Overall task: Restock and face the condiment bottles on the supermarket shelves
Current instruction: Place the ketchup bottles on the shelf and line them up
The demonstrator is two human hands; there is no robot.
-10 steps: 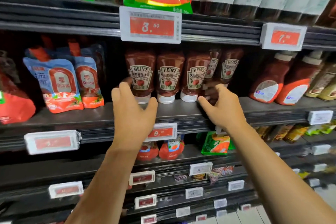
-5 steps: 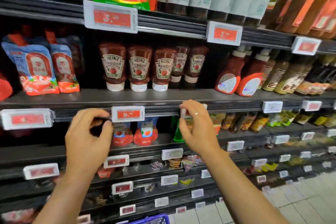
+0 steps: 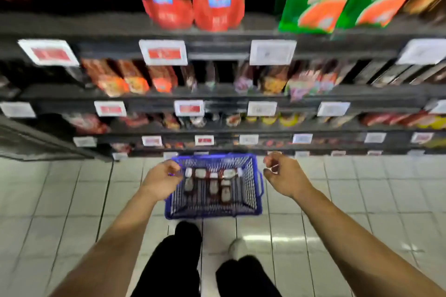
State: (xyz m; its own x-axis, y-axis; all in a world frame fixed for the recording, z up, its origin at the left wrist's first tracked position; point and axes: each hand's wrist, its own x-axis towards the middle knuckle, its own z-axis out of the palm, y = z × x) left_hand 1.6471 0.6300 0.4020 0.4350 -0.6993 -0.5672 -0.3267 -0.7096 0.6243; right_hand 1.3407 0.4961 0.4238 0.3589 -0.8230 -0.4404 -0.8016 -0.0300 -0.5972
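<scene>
Condiment bottles stand in blue basket at lower centre, empty left hand and right hand loosely curled above; best gripped upright by the body

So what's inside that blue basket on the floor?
The blue basket holds several dark sauce bottles with white caps. The left hand hides its near-left corner.

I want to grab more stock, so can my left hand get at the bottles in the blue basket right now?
Probably yes. The left hand hangs empty over the blue basket's left rim, the basket is open-topped, and nothing covers the bottles.
</scene>
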